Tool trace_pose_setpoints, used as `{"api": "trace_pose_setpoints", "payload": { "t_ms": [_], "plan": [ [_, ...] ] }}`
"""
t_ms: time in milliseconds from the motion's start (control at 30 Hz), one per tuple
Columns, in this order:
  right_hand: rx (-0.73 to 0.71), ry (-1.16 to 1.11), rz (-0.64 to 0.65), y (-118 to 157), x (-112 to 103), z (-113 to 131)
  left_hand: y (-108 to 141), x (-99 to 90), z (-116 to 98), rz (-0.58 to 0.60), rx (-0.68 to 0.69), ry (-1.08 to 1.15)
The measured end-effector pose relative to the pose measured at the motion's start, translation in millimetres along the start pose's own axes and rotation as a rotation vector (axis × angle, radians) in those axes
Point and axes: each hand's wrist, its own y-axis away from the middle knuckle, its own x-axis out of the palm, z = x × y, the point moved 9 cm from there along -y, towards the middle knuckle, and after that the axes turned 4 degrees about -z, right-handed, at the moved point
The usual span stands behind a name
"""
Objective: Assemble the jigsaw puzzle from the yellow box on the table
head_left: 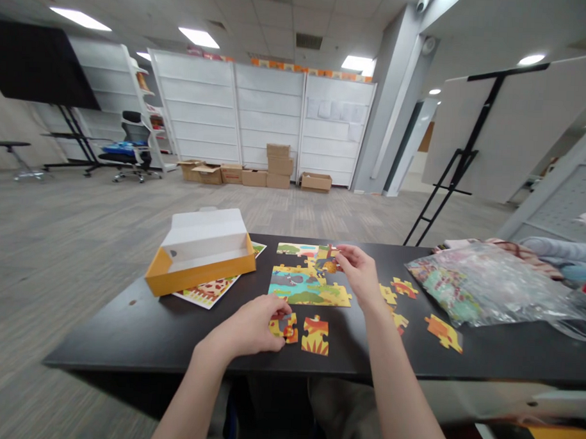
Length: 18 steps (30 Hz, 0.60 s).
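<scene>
A partly joined jigsaw puzzle [295, 287] with a blue pond and yellow ground lies flat on the black table. At its upper right side, my right hand [361, 273] pinches a puzzle piece [326, 264] by its right edge, over or against the joined part; I cannot tell whether it is seated. My left hand [255, 327] rests near the front edge, thumb and fingers closed around a yellow and orange puzzle piece [290, 330] on the table. Just right of it lies a loose piece with an orange top and spiky leaves [315, 337].
More loose pieces [405, 287] lie right of my right forearm, with a larger yellow one [445, 334] farther right. An open yellow box [199, 270] sits at left on a printed picture sheet [208, 292]. Clear plastic bags [492, 284] cover the table's right side.
</scene>
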Motion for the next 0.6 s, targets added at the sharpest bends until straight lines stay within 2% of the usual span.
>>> {"api": "trace_pose_setpoints", "payload": {
  "t_ms": [167, 300, 433, 533, 600],
  "plan": [
    [-0.018, 0.036, 0.125, -18.2, 22.5, 7.2, -6.2, 5.6, 4.6, 0.031, -0.003, 0.048],
    [0.015, 0.11, 0.216, -47.9, 51.9, -10.2, -16.9, 8.4, 5.3, 0.047, -0.018, 0.141],
    [0.008, 0.213, 0.124, -72.6, 61.4, -40.2, -27.2, -5.6, -0.1, -0.083, 0.009, 0.078],
    [-0.002, 0.245, 0.078, -78.4, 59.3, -60.7, -28.7, -20.8, -0.3, -0.218, -0.007, -0.064],
    [-0.005, 0.258, 0.079, -78.3, 58.2, -69.0, -27.3, -26.2, 1.4, -0.255, -0.035, -0.188]
  ]
}}
